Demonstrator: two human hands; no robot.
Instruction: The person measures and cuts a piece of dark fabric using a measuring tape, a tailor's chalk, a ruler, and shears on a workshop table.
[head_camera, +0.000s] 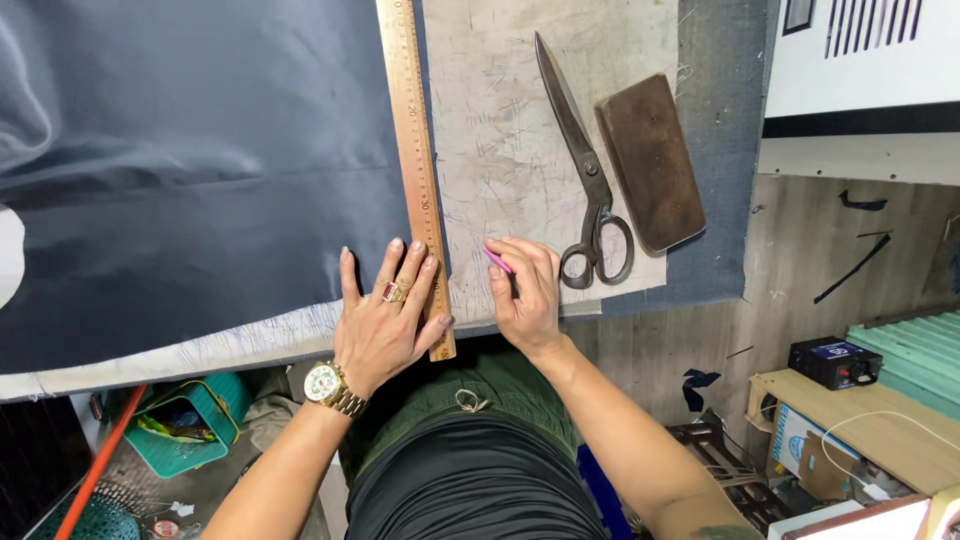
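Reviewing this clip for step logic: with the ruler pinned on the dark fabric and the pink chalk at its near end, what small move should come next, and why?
Probably draw the pink chalk away along the wooden ruler. The left hand presses the ruler flat at the dark fabric edge, and the right hand holds the chalk near the ruler's near end; the scissors lie untouched.

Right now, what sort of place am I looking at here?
Most likely a tailoring or fabric-cutting workshop. Dark fabric lies spread on a marked-up cutting table, the left hand presses a wooden ruler along its edge, and large shears lie by the right hand.
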